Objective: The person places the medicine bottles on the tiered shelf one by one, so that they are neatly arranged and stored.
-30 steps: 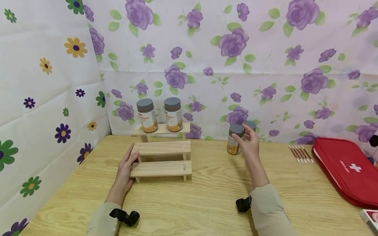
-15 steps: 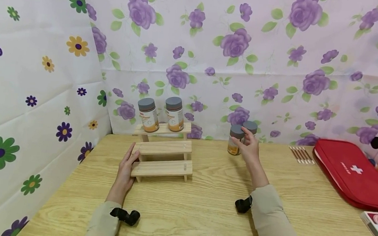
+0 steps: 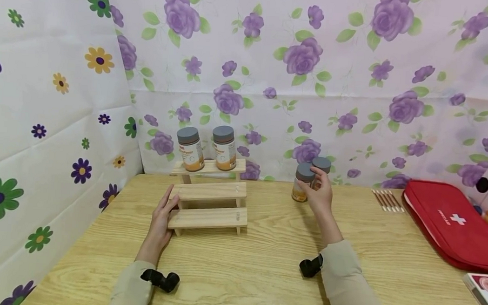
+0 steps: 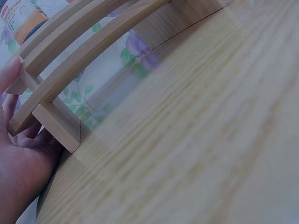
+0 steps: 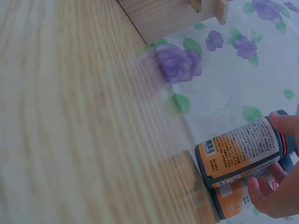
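My left hand [image 3: 162, 217] grips the left end of a three-tier wooden display stand [image 3: 208, 218]; in the left wrist view the thumb lies at a shelf end and the fingers go behind it. On the top shelf stand two grey-capped pill bottles, a left one [image 3: 191, 155] and a right one [image 3: 225, 153], upright. My right hand [image 3: 320, 197] holds a matching pill bottle [image 5: 240, 149] near its cap, thumb on one side and fingers on the other. Close behind it stands another pill bottle [image 3: 321, 164], partly hidden by the hand.
A red first aid pouch [image 3: 453, 221] lies at the right, with several cotton swabs [image 3: 388, 200] beside it. A white and red box [image 3: 487, 291] sits at the right edge. Floral cloth [image 3: 269, 79] hangs behind the wooden table [image 3: 236, 273].
My right hand has shifted slightly left and nearer, its fingers closing in on the front bottle, which has moved a little the same way. The left hand and stand stay put.
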Tool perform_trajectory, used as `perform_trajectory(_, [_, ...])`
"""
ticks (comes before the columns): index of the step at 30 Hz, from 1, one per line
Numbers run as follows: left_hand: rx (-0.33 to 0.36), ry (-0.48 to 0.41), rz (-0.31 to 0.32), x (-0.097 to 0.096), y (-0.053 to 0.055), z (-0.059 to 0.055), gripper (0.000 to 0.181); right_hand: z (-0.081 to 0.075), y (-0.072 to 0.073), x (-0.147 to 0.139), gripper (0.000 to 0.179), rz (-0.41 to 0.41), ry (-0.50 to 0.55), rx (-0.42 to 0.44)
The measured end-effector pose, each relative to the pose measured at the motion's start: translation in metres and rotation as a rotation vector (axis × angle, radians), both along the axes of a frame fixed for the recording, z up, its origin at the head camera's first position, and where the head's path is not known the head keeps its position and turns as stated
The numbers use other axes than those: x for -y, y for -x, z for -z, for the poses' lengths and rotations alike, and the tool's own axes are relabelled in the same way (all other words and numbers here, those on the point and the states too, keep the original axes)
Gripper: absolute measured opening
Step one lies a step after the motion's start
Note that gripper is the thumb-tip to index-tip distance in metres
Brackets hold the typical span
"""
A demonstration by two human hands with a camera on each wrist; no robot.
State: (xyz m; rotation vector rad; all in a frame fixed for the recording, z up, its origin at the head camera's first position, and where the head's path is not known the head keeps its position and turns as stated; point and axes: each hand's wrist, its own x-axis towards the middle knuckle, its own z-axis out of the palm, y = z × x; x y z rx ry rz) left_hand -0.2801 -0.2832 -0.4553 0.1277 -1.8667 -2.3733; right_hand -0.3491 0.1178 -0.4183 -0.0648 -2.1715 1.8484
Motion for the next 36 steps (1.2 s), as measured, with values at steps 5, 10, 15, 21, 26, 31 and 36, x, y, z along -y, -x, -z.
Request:
perform_trajectory(5, [0.019,-0.005,0.001,0.0001,-0.0011,-0.0005,0.061,0.0007,-0.0015,0.0012,0.058,0.021,0.038,0.027])
perform_trajectory(10, [0.038,-0.008,0.009,0.0006,-0.001,-0.0004,0.06,0.0005,-0.001,0.001,0.059,0.028,0.06,0.041])
perform_trajectory(15, [0.038,-0.01,0.011,0.0003,-0.002,-0.0015,0.059,0.0009,0.0001,0.0011,0.057,0.038,0.061,0.043])
perform_trajectory(21, [0.03,-0.008,0.014,0.0001,-0.0014,-0.0018,0.06,0.0005,0.0011,0.0014,0.055,0.062,0.078,0.032])
perform_trajectory(26, [0.029,-0.005,0.011,-0.0008,-0.0006,-0.0019,0.06,-0.001,0.0009,0.0032,0.055,0.057,0.105,0.03])
perform_trajectory(31, [0.029,-0.008,0.012,-0.0008,0.0,-0.0023,0.06,-0.0019,0.001,0.0046,0.055,0.048,0.127,0.024])
perform_trajectory(36, [0.029,0.007,0.006,-0.0011,-0.0002,-0.002,0.06,-0.0026,0.0006,0.0045,0.055,0.048,0.146,0.033])
